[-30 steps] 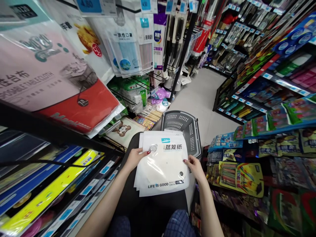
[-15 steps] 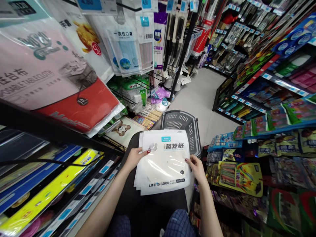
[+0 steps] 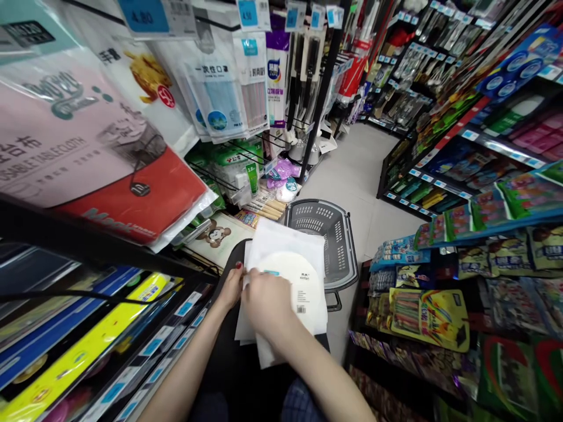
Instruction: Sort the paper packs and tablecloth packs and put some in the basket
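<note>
A white pack of steamer paper (image 3: 300,271) lies in front of me over one or more similar packs, its back with small print and a barcode facing up. The round white sheets show through the wrapping. My left hand (image 3: 230,288) is closed at the packs' left edge, thumb on top. Across the pack from the right reaches my right hand (image 3: 269,300), closed at the same left edge close beside my left fingers. Its fingertips are partly hidden and slightly blurred. The packs rest on a black surface (image 3: 229,357) above my knees.
A grey shopping basket (image 3: 353,249) stands on the floor just beyond the packs. On the left, a tablecloth pack (image 3: 145,193) and mask packs (image 3: 215,94) hang from hooks. Snack bags (image 3: 428,316) crowd the right-hand shelf. The grey aisle floor (image 3: 352,170) runs ahead.
My right hand has moved from the packs' right edge across to the left edge. The top pack has turned over from its printed front to its back. My left hand has shifted slightly left.
</note>
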{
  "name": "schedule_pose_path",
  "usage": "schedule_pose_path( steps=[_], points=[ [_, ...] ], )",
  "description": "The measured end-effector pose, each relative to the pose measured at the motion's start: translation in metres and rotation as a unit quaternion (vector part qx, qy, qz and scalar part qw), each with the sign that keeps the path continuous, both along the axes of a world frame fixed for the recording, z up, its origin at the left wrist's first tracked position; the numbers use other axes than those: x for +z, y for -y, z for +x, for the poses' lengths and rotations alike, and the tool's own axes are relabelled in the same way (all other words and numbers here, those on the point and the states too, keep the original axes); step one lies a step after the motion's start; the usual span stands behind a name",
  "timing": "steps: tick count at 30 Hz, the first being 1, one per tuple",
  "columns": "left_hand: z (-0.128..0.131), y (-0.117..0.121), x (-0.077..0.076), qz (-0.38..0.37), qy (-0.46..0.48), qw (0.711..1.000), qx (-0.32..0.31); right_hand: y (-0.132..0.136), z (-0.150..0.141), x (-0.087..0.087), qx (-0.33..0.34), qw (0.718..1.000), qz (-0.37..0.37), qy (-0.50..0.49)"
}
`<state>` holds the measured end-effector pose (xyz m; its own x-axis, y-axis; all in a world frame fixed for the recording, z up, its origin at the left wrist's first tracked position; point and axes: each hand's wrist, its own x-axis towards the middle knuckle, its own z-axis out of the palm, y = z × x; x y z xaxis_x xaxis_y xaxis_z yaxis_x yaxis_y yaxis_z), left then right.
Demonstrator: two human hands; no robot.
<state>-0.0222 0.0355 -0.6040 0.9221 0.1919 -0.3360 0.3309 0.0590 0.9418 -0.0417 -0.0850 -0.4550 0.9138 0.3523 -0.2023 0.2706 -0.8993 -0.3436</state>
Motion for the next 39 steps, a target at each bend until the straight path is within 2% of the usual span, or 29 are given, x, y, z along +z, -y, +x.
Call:
schedule_pose_path(
  steps=[3,5,7,9,12,14,17,21,26,29,32,34,36,39],
  points=[
    [-0.002,-0.003,0.006,-0.057,-0.034,0.995,0.071,-0.04,0.0,-0.045,0.023,0.998,-0.044,-0.03],
    [-0.002,-0.003,0.01,-0.091,-0.057,0.993,0.056,-0.039,-0.004,-0.06,0.026,0.999,-0.024,-0.037],
    [-0.001,-0.003,0.013,-0.113,-0.067,0.991,0.001,-0.017,-0.006,-0.064,0.031,0.998,0.016,-0.046],
    [0.0,-0.002,0.013,-0.138,-0.072,0.987,-0.04,0.017,-0.003,-0.062,-0.003,0.999,0.029,-0.039],
    [0.0,0.0,0.01,-0.155,-0.076,0.984,-0.052,0.071,0.003,-0.066,-0.141,0.989,-0.028,0.025],
    [0.001,0.001,0.008,-0.153,-0.075,0.984,-0.056,0.099,0.005,-0.075,-0.201,0.979,-0.036,0.021],
    [0.001,0.003,0.006,-0.142,-0.076,0.985,-0.065,0.124,0.003,-0.091,-0.232,0.972,0.017,-0.045],
    [0.0,0.003,0.005,-0.121,-0.074,0.988,-0.065,0.137,-0.001,-0.103,-0.287,0.954,0.058,-0.063],
    [-0.001,0.0,-0.001,-0.076,-0.062,0.993,-0.072,0.146,-0.008,-0.105,-0.304,0.945,0.082,-0.085],
    [-0.002,-0.002,-0.006,-0.032,-0.063,0.994,-0.081,0.144,-0.02,-0.102,-0.277,0.946,0.136,-0.094],
    [-0.002,-0.004,-0.009,0.017,-0.046,0.995,-0.082,0.145,-0.032,-0.096,-0.26,0.948,0.18,-0.049],
    [-0.002,-0.004,-0.008,0.046,-0.017,0.995,-0.09,0.157,-0.036,-0.09,-0.29,0.943,0.161,0.011],
    [-0.002,-0.004,-0.006,0.07,0.005,0.992,-0.104,0.178,-0.033,-0.083,-0.353,0.925,0.115,0.079],
    [-0.001,-0.003,-0.001,0.093,0.002,0.989,-0.118,0.22,-0.017,-0.074,-0.46,0.866,0.034,0.194]
  ],
)
